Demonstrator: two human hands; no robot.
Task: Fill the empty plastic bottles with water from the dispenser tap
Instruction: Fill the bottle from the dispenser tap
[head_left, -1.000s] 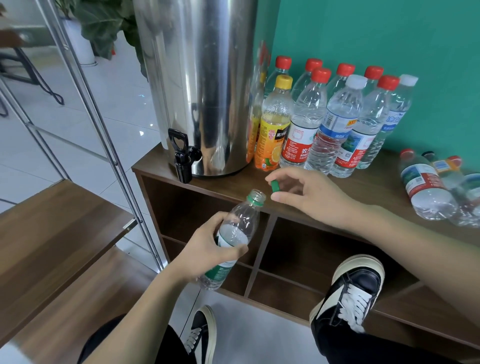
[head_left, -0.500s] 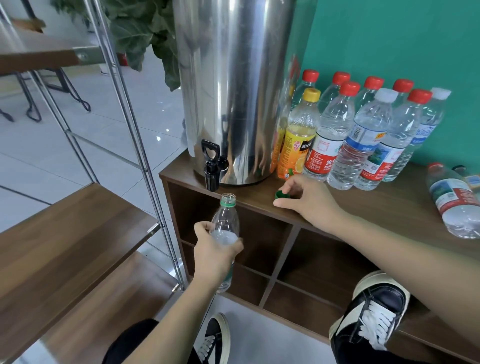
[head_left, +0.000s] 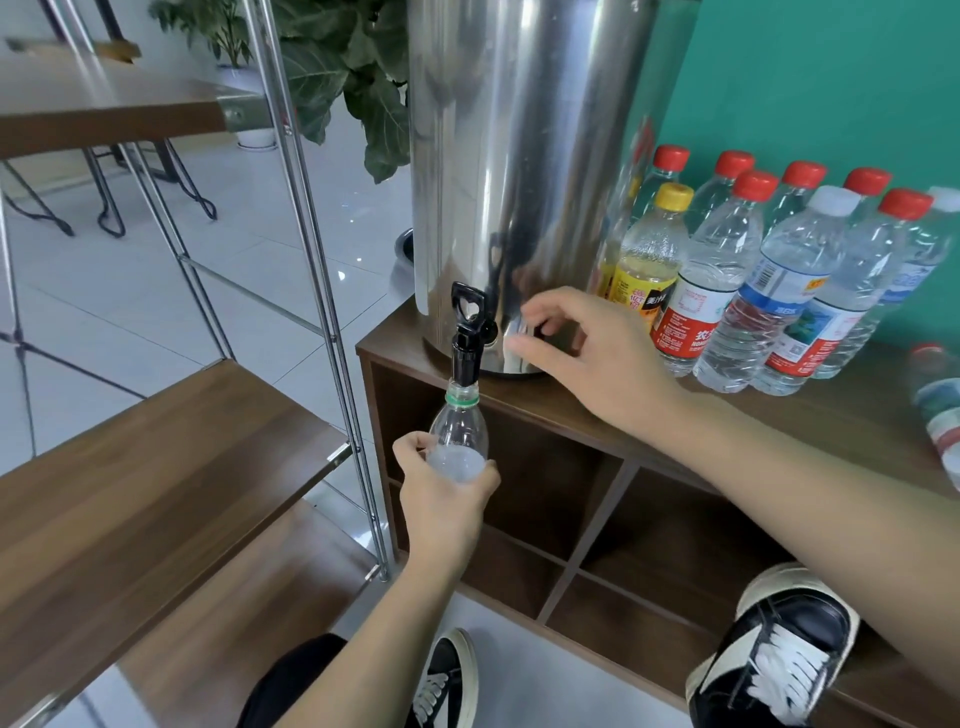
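While left hand (head_left: 441, 506) fingers grasp clear ribbed bottle (head_left: 460, 431), black tap (head_left: 467, 332) above, right hand (head_left: 597, 353) fingers loose.

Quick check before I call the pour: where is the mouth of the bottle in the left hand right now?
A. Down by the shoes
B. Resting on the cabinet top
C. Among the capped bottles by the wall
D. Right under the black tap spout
D: the left hand holds the open bottle upright with its mouth meeting the black tap spout of the steel dispenser.

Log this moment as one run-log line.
left hand: grips uncapped bottle, mouth under tap | right hand: empty, near tap lever | flow: none visible
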